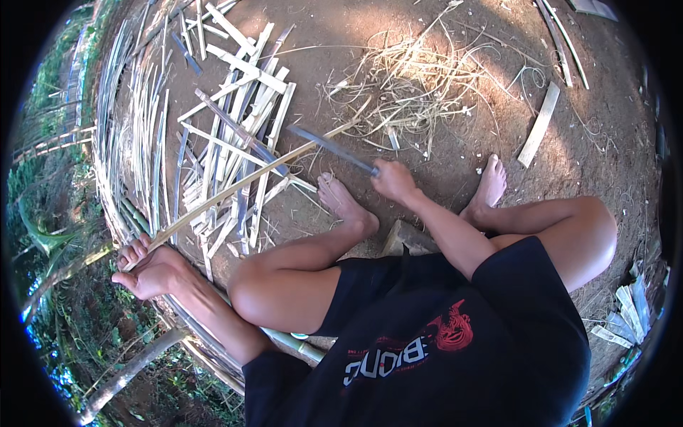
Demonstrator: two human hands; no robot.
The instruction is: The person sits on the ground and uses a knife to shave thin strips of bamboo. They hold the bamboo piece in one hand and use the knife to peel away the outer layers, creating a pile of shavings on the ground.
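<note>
Bamboo strip [242,183], long and pale, gripped at its near end in our left hand [146,269], fingers closed round it; it runs slantwise up to the blade. Knife [333,149], dark and long, held fast in our right hand [393,179], its blade lying against the strip's far part. Beyond, a heap of split slats [238,107] lies on the dirt, already cut, and pale shavings [409,89] are scattered further out. We judge the work well under way: many slats finished, this strip not yet done.
</note>
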